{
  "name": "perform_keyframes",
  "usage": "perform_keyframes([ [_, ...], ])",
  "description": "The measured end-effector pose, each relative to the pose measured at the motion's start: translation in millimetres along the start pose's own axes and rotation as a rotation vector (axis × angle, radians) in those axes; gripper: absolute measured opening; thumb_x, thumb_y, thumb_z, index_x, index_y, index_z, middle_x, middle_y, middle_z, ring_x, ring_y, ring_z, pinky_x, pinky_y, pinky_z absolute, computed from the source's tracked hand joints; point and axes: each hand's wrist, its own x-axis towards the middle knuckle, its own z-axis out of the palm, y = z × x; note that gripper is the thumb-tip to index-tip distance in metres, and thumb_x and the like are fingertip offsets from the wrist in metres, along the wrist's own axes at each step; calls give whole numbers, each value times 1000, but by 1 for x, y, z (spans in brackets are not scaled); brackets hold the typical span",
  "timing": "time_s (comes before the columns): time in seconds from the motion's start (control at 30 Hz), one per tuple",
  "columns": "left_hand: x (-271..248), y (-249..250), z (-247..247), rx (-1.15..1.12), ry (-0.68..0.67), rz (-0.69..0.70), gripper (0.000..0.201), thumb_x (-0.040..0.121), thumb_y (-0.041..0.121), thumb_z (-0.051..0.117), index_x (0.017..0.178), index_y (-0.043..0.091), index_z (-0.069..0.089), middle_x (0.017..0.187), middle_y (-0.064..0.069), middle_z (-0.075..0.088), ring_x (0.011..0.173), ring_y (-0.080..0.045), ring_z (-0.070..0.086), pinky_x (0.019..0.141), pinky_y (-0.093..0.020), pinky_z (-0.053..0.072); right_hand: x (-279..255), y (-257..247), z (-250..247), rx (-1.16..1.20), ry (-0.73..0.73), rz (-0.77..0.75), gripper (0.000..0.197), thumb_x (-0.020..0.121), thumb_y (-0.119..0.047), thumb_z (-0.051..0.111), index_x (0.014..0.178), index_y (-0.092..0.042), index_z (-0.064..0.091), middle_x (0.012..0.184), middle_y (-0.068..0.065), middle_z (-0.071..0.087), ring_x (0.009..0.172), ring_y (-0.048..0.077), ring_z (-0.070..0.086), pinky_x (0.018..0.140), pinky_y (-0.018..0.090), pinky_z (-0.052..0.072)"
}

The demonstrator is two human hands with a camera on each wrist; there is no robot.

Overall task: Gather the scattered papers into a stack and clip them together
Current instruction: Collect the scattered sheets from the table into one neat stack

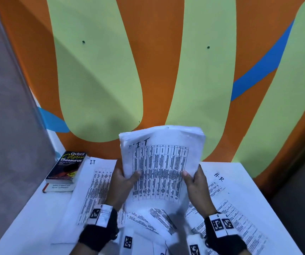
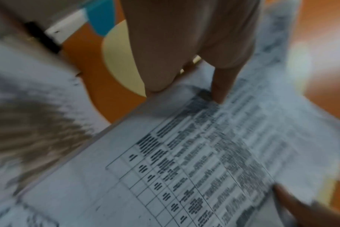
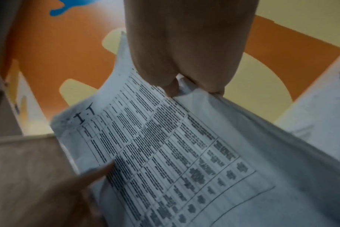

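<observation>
While loose sheets (image 1: 96,183) still litter the table (image 1: 243,177), both hands, left hand (image 1: 122,183) and right hand (image 1: 196,184), have their grip clamped on the paper stack (image 1: 161,162), held upright mid-frame.

The head view looks down and forward over the white surface (image 1: 240,181); both wrist views sit close, sharing the white printed paper stack (image 1: 159,162).
</observation>
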Motion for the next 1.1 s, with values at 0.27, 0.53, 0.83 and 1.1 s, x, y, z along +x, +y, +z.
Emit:
perform_keyframes([
  [0.27, -2, 4, 0, 186, -13, 60, 50, 85, 38, 66, 48, 18, 38, 37, 3, 36, 35, -10, 34, 51, -25, 30, 7, 22, -39, -141, -148, 134, 39, 83, -7, 69, 114, -20, 49, 110, 4, 61, 104, 17, 59, 83, 22, 50],
  [0.53, 12, 18, -30, 175, 301, 180, 21, 85, 22, 69, 92, 3, 66, 82, -9, 64, 73, -19, 56, 71, -30, 40, -18, 88, -109, -1256, -860, 220, 59, 77, -29, 59, 132, -35, 38, 140, 1, 37, 125, 26, 35, 99, 49, 41],
  [0.83, 2, 18, -30, 206, 351, 143, 32, 87, 20, 66, 80, -11, 61, 59, -20, 53, 50, -20, 51, 59, -28, 33, 5, 83, -107, -1491, -902, 73, 36, 84, -24, 60, 120, -29, 60, 127, 4, 51, 124, 28, 35, 104, 48, 28],
  [1.1, -5, 31, -40, 232, 429, 148, 35, 88, 16, 64, 97, -17, 59, 86, -34, 64, 74, -41, 60, 68, -46, 48, 62, 90, -96, -1632, -874, -70, 40, 83, -28, 59, 122, -22, 59, 130, 6, 48, 121, 31, 36, 96, 46, 34],
])
